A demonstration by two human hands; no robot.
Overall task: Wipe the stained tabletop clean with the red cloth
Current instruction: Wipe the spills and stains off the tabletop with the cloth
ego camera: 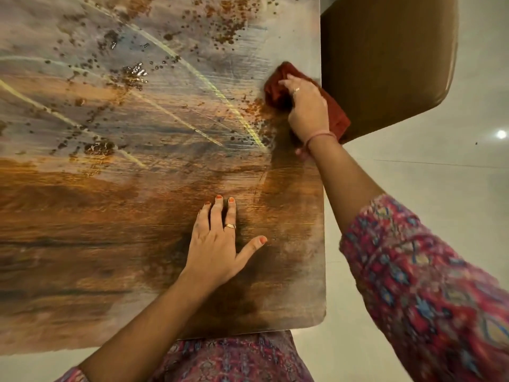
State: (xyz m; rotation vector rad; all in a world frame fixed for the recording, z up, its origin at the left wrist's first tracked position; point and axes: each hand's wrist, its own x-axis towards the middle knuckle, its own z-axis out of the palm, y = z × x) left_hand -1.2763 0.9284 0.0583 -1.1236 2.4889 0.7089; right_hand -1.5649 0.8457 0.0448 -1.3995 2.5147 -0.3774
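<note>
A wood-grain tabletop [124,244] fills the view, with brown stain specks [129,75] scattered over its far half and streaky wet smears across the middle. The red cloth [278,89] lies bunched at the table's right edge, partly hanging over it. My right hand [308,111] grips the cloth from above and presses it on the table, just right of a rusty stain patch [256,106]. My left hand [217,244] rests flat on the near part of the tabletop, fingers straight and thumb spread, holding nothing.
A tan padded chair seat [385,64] stands just beyond the table's right edge, under the cloth's hanging end. Pale tiled floor [427,175] lies to the right. The table's near right corner [321,321] is rounded and close to my body.
</note>
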